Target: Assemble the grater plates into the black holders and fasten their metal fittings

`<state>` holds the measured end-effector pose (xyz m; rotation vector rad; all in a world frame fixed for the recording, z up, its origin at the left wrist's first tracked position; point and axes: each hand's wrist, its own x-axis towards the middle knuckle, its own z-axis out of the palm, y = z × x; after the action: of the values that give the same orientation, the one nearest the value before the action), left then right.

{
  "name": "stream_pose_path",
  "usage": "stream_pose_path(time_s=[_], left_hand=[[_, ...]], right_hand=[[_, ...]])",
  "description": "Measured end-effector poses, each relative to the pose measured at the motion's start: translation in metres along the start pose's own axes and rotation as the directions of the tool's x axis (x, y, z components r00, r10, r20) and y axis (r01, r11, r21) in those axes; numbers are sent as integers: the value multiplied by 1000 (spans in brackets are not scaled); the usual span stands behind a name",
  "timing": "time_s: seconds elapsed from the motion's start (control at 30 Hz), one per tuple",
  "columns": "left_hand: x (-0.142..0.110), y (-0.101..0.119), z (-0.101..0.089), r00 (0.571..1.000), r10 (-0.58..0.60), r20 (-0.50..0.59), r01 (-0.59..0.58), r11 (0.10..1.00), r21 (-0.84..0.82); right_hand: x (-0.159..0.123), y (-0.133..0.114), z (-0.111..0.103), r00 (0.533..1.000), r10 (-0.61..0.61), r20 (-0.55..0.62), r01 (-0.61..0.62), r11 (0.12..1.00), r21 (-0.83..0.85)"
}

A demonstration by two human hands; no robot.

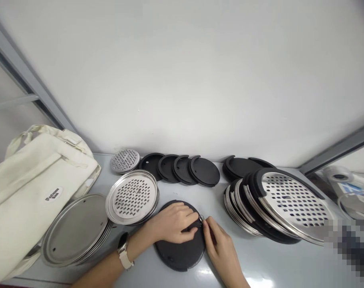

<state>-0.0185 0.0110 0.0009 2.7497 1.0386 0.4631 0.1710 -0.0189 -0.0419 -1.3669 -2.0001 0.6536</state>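
A black round disc (177, 256) with a raised rim lies flat on the table in front of me. My left hand (176, 222), with a watch on its wrist, rests over the disc's upper part. Its fingers are bent and press at the disc's right edge. At that edge a small metal ring (201, 218) shows between my two hands. My right hand (220, 246) pinches the ring between thumb and forefinger, just beside the disc. The fingers partly hide how the ring meets the disc.
Left stand a cream bag (50, 172), stacked plain metal discs (76, 230) and perforated grater discs (132, 198). Black discs (204, 172) line the wall (182, 80). A leaning stack of grater discs with black rims (295, 204) is at right, near a white device (346, 180).
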Motion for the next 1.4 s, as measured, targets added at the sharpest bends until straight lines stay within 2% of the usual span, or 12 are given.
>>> stream_pose_path(time_s=[0.23,0.47,0.8,1.03,1.4], left_hand=[[0,1,-2,1000,-24,14,25,999,-34],[-1,0,-1,1000,4,-19,-5,998,-59],[-2,-1,0,1000,-10,-21,8,996,-89],[-2,-1,1,998,1,-55,-7,995,-98],[-2,-1,3,999,3,-36,-6,996,-87]], right_hand=[[2,-1,-2,1000,-28,-10,27,999,-29],[1,-2,-3,998,-68,-11,67,997,-22],[0,-2,-2,1000,9,-5,-9,1000,23],[-3,-4,-3,1000,-4,19,3,999,50],[-2,-3,-2,998,-41,37,41,999,21]])
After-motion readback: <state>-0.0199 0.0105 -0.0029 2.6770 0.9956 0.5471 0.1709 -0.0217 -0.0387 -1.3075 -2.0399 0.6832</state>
